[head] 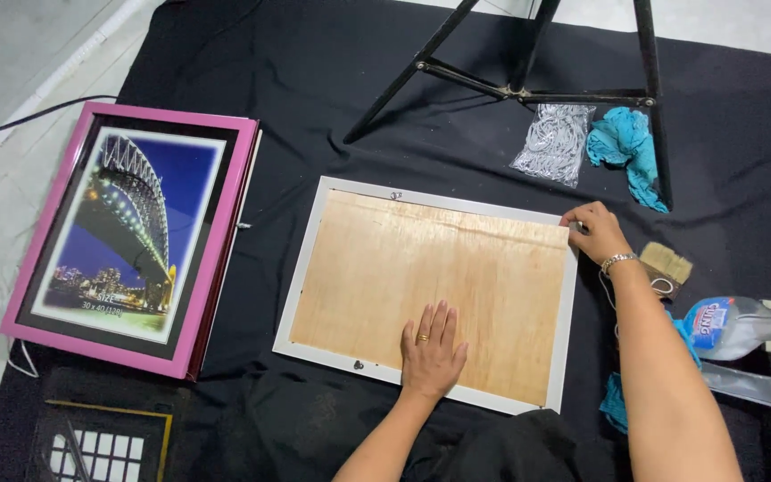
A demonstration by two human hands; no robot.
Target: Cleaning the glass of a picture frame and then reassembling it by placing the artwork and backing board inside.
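Note:
A white picture frame (303,263) lies face down on a black cloth, its plywood backing board (493,295) facing up. My left hand (432,350) rests flat on the board near the frame's near edge, fingers together, holding nothing. At the frame's far right corner, the fingers of my right hand (594,231) are pinched on the rim; a small object may be between them, too small to tell.
A pink-framed bridge picture (131,232) lies at the left on a stack. Black tripod legs (510,85) stand at the back. A bag of cord (553,143), a teal rag (628,147), a brush (667,264) and a water bottle (733,326) sit at the right.

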